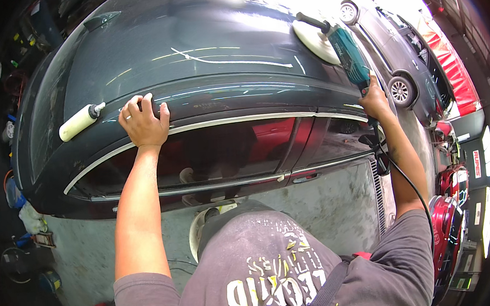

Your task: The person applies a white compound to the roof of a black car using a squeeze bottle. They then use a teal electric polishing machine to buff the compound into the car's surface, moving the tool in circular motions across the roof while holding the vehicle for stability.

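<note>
In my right hand [374, 98] is the rear grip of a teal polishing machine [347, 53]. Its round white pad [314, 41] rests against the dark car's roof [149, 37] at the far right, and a black side handle sticks out beyond it. A black cord [411, 186] runs from the machine down past my right arm. My left hand [144, 120] lies on the roof's near edge with fingers spread, holding nothing. Just left of it, a pale yellow squeeze bottle [78, 123] lies on its side on the roof. A white streak of compound [238, 62] crosses the roof panel.
Below the roof edge are the car's side windows [222, 152] with bright trim. A grey car [392, 49] stands at the right, with red cars [452, 234] lower down. Hoses and assorted items [28, 219] crowd the left. Grey floor [79, 241] lies beneath me.
</note>
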The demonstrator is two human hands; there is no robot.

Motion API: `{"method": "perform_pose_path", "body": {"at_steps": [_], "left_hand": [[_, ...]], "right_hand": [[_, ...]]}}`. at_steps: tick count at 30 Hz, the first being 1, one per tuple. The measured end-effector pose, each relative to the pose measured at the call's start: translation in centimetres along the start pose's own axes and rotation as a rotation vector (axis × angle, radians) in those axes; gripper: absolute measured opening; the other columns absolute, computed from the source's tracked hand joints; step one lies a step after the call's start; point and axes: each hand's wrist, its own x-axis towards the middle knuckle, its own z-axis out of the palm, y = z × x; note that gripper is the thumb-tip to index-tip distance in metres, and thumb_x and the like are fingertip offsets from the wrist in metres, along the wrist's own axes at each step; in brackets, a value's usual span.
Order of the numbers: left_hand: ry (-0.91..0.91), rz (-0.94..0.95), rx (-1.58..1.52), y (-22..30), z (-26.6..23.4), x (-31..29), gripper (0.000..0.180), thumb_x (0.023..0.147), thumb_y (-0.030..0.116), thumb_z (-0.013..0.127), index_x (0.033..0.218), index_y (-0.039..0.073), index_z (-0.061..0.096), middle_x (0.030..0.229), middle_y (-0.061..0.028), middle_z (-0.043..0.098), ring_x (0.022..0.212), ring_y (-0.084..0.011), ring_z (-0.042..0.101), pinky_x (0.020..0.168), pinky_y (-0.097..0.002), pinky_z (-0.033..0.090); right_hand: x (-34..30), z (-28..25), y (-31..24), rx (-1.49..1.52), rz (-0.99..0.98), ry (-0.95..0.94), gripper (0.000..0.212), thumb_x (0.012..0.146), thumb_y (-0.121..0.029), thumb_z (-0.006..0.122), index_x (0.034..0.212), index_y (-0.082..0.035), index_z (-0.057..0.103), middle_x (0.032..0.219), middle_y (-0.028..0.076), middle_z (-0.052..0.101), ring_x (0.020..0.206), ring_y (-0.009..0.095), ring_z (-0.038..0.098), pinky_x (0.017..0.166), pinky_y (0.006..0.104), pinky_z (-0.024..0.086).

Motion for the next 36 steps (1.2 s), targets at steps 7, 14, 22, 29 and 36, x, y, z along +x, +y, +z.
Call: {"method": "perform_pose_path", "body": {"at_steps": [7,14,22,29,36], "left_hand": [[0.023,0.014,0.01,-0.1,0.0,0.0,0.042,0.095,0.044,0.072,0.127,0.017,0.067,0.127,-0.0086,0.059,0.126,-0.0315,0.056,0.111,-0.0548,0.039],[0.018,0.002,-0.007,0.1,-0.2,0.1,0.042,0.097,0.043,0.07,0.129,0.016,0.068,0.128,-0.0084,0.06,0.126,-0.0324,0.056,0.112,-0.0539,0.039],[0.028,0.008,-0.031,0.1,-0.3,0.2,0.042,0.096,0.042,0.071,0.129,0.016,0.068,0.128,-0.0088,0.06,0.124,-0.0326,0.056,0.11,-0.0536,0.04],[0.028,0.014,-0.021,0.0,-0.2,0.0,0.043,0.097,0.045,0.069,0.128,0.015,0.068,0.127,-0.0097,0.059,0.125,-0.0329,0.056,0.11,-0.0544,0.04],[0.026,0.01,-0.012,0.0,-0.2,0.0,0.043,0.098,0.044,0.067,0.129,0.015,0.067,0.128,-0.0099,0.059,0.125,-0.033,0.056,0.111,-0.0543,0.039]], "right_hand": [[-2.4,-0.5,-6.8,0.081,-0.222,-0.02,0.103,0.09,-0.001,0.074,0.174,-0.018,0.019,0.123,0.03,0.076,0.122,0.046,0.073,0.105,0.0516,0.055],[-3.4,-0.5,-15.8,0.136,-0.463,-0.043,0.102,0.089,0.0,0.071,0.174,-0.02,0.019,0.121,0.032,0.075,0.119,0.051,0.071,0.102,0.0569,0.055],[-3.6,-1.0,-19.4,0.115,-0.528,-0.072,0.103,0.091,-0.003,0.073,0.175,-0.021,0.017,0.113,0.033,0.076,0.114,0.052,0.073,0.099,0.0581,0.054],[-3.4,-0.9,-13.3,0.117,-0.403,-0.033,0.102,0.089,-0.001,0.07,0.175,-0.02,0.018,0.118,0.031,0.075,0.117,0.05,0.072,0.102,0.0575,0.054],[-2.2,-0.6,-4.8,0.079,-0.221,0.006,0.106,0.088,0.001,0.075,0.175,-0.013,0.015,0.125,0.028,0.075,0.117,0.044,0.075,0.101,0.0498,0.058]]}}
